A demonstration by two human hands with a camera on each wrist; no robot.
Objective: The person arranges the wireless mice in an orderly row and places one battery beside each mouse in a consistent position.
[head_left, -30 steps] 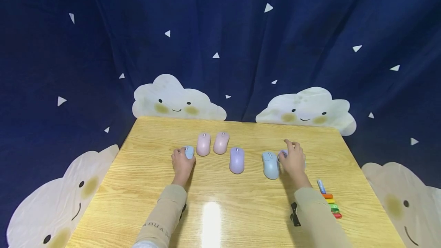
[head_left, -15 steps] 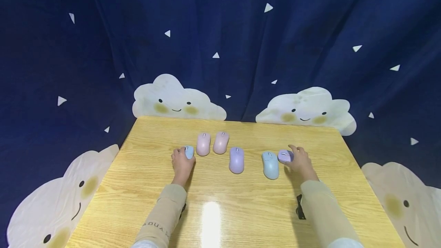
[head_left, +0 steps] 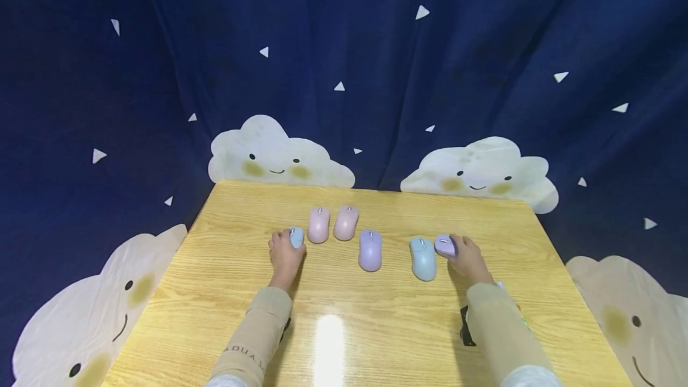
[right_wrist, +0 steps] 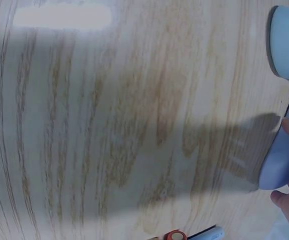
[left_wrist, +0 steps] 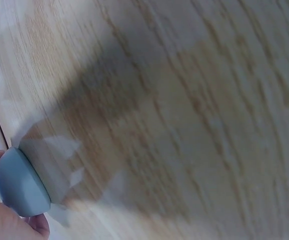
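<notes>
My left hand [head_left: 285, 255] grips a light blue computer mouse [head_left: 297, 237] at the left; the left wrist view shows thumb and fingers on either side of that blue mouse [left_wrist: 22, 185]. At the right, my right hand [head_left: 469, 257] holds a purple mouse [head_left: 445, 246] that lies slanted, its wheel end turned left. Fingers pinch the sides of the purple mouse [right_wrist: 283, 155] in the right wrist view. Just left of it sits another light blue mouse [head_left: 423, 260]. A second purple mouse [head_left: 370, 251] and two pink mice, one [head_left: 319, 226] beside the other [head_left: 346, 224], stand between the hands.
Several coloured markers [head_left: 520, 310] lie at the right, mostly hidden by my right sleeve; some marker ends [right_wrist: 177, 236] show in the right wrist view. The wooden table [head_left: 387, 327] backs onto a dark blue curtain [head_left: 376, 64] with cloud faces.
My right hand has shifted right and its raised fingers have lowered onto the purple mouse, which has come into clearer view. The left hand keeps its grip on the blue mouse.
</notes>
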